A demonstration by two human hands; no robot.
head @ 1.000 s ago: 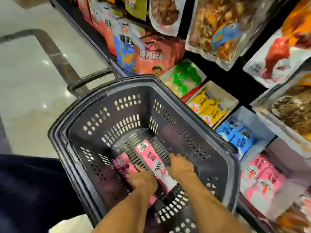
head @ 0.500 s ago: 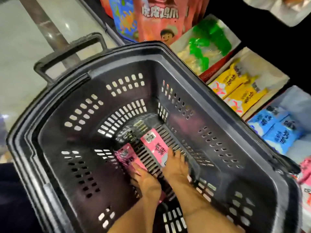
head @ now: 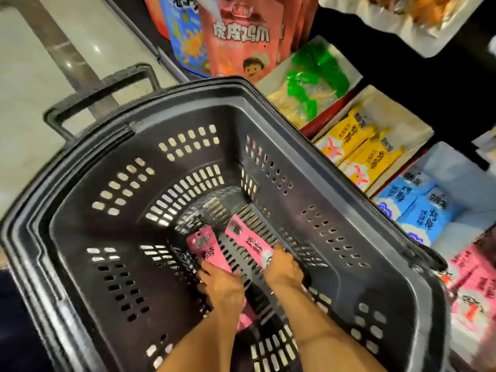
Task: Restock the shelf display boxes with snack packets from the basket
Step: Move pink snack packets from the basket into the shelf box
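Nearby, glossy pale floor (head: 32, 89) meets shelf (head: 381, 57); basket (head: 188, 88) holds pink packets (head: 248, 241).

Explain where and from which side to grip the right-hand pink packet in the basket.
Pinch the right packet across its narrow near end, where the right hand holds it, coming straight down from above. It lies flat on the basket floor, long and slim, and the tall walls block any sideways approach.

A pale, glossy tiled floor (head: 29, 98) spreads left of the dark shelving (head: 402, 73). A brown-grey band (head: 60, 51) slants across it, left of the shelving's base edge. Small bright glints (head: 95, 48) of overhead light lie between band and shelving.
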